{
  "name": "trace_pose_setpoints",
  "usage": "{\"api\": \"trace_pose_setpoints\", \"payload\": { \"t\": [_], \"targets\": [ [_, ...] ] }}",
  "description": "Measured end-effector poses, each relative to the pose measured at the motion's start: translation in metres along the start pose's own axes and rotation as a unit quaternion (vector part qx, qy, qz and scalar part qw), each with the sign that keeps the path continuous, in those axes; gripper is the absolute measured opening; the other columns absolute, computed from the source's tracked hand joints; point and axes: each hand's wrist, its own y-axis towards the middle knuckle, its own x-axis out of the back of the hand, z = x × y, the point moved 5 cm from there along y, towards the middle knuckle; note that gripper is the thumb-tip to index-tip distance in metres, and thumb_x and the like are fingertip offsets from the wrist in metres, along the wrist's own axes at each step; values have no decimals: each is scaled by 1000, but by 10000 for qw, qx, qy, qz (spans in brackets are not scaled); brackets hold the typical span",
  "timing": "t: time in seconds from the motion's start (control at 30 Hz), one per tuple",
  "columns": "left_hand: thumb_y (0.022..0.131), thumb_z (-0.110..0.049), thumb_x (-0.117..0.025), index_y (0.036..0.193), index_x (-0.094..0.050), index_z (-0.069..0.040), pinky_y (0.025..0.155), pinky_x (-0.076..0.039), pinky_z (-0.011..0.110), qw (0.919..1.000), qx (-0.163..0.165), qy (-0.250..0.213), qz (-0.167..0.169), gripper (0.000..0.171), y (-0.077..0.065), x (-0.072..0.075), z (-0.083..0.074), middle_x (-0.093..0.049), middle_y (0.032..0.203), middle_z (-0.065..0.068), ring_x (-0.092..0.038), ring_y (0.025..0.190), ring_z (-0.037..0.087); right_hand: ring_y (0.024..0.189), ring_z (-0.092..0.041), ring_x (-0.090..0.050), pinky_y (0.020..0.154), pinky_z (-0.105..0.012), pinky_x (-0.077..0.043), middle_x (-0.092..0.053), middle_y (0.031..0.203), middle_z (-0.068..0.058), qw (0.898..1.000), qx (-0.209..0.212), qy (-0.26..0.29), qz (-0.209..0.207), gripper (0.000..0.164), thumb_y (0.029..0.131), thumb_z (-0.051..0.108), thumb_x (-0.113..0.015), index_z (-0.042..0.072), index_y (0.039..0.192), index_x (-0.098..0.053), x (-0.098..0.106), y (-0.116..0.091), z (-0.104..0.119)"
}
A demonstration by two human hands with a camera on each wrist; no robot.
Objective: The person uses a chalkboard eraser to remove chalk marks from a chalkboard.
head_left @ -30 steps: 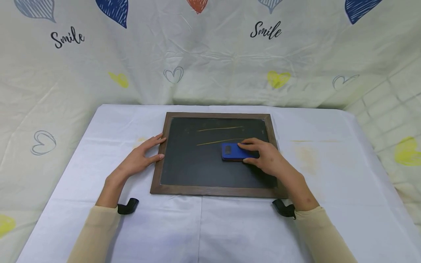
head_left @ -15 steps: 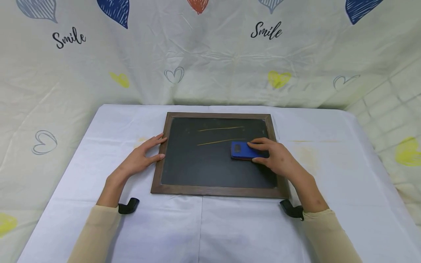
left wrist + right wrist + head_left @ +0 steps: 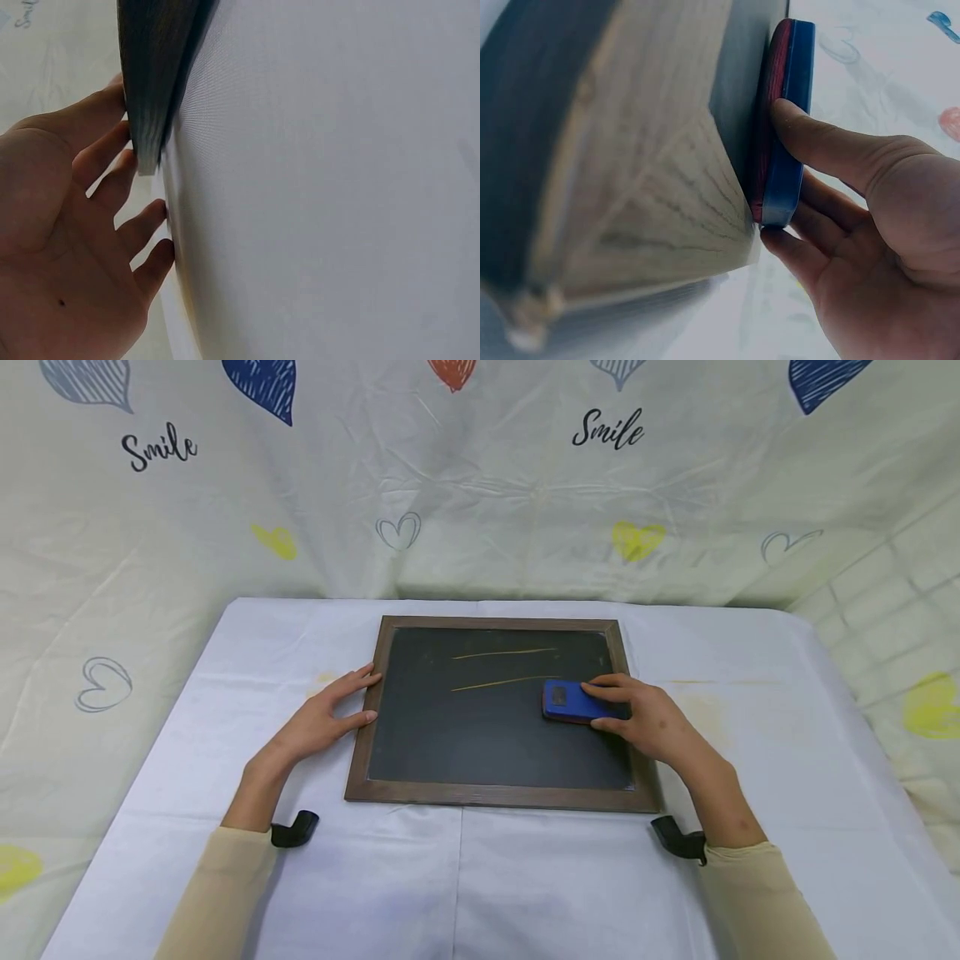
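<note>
1. Because its reddish pad (image 3: 776, 71) faces the board, the blue chalkboard eraser (image 3: 572, 702) sits right way up for rubbing, I'd say. It's on the right part of the black surface, just below the right end of the lower yellow line. Its far right end is hidden by the hand.
2. Right hand (image 3: 651, 718): thumb and fingers are clamped across the eraser's long sides. Gripping from the side probably leaves the pad flat and the knuckles off the slate, which makes sense to me.
3. Framed chalkboard (image 3: 465, 739): lies flat, long side toward the person, so both arms reach it easily. Two yellow lines (image 3: 504, 654) show up above the eraser's level.
4. Left hand (image 3: 318, 720): fingers spread apart, not wrapped around anything, with fingertips and thumb against the left edge of the wooden frame (image 3: 495, 795). My guess is it's bracing the board, since the smooth-looking white tablecloth (image 3: 525, 885) might let it skate.
5. Behind everything hangs a "Smile" backdrop (image 3: 510, 556), likely just screening off the background.
</note>
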Motion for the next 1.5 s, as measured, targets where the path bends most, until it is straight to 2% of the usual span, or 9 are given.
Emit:
{"api": "trace_pose_setpoints", "payload": {
  "t": [0.77,1.1,1.5],
  "targets": [
    [101,-29,-71,162,-40,-22,127,-23,65,10000,2,-55,20,69,-1,1,-2,-23,176,0,-17,164,34,144,-48,-47,110,-62,-48,-54,154,-19,9996,78,116,-254,58,94,18,-78,10,148,-59,2,3,1],
    [100,-30,-71,162,-41,-22,128,-22,65,10000,8,-46,5,69,-1,0,-2,-23,176,-1,-17,164,34,146,-48,-44,113,-63,-44,-52,155,-19,9994,-54,193,-299,58,95,18,-78,10,149,-58,4,12,2],
    [100,-30,-71,162,-41,-23,128,-21,66,10000,28,-91,21,69,0,1,-2,-23,176,-1,-16,164,34,145,-46,-47,115,-62,-43,-54,153,-19,9993,52,168,-332,57,94,14,-78,8,148,-59,5,25,2]
  ]
}}
